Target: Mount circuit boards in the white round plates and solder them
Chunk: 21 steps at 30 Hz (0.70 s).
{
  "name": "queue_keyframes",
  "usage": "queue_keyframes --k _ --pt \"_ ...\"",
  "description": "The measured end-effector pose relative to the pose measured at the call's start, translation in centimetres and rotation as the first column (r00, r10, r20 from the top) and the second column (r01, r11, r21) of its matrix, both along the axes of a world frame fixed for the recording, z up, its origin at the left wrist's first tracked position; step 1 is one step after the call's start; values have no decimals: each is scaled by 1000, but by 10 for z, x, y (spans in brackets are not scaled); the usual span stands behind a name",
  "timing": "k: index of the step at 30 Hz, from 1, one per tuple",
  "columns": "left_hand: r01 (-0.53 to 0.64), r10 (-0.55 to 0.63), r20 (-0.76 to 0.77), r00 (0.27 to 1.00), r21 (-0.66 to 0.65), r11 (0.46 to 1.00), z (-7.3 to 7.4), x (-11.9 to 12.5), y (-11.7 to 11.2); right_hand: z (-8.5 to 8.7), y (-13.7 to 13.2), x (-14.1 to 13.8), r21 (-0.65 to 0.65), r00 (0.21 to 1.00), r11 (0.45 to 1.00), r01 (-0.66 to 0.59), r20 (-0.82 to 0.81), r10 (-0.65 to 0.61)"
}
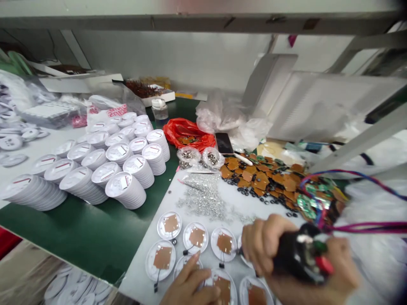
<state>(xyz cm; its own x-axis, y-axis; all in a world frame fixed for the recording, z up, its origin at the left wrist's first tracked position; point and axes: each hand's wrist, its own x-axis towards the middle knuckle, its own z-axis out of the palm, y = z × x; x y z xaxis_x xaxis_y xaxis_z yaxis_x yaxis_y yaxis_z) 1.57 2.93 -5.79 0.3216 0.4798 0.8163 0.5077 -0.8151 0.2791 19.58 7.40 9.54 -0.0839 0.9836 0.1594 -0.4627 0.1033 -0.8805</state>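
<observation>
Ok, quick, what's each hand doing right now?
Left hand: fingers resting on a white round plastic disc, not clearly gripping.
Right hand: closed, holding a black corded handheld tool.

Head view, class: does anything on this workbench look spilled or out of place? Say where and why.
Yes: loose silver metal bits lie spread straight on the white tabletop, trailing off at the edges, while similar bits sit in clear plastic bags just behind. It looks like a spill.

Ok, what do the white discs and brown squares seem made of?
The white discs look like glossy moulded plastic, judging by their smooth, shiny rims. The brown squares look like matt, thin circuit board, though the look leaves that open.
</observation>
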Motion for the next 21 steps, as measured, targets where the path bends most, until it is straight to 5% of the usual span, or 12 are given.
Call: queue_keyframes --k 4,8,12,17,21 --pt "46 -61 -110 992 -136 990 25 -2 2 -6 37 9 -12 975 978 208 -72 -209" --pt "76 -99 -120 988 -189 979 49 -2 16 -30 55 4 -49 972 973 226 -53 -228" --pt "88 -106 -65 992 -233 968 68 -1 38 -30 54 4 -35 967 969 244 -66 -246" --pt "70 -172 -141 975 -539 839 94 -1 57 -25 52 6 -1 975 977 212 -61 -212" --pt "33 -208 -202 957 -636 771 105 4 66 -38 55 4 -9 976 977 214 -41 -215"
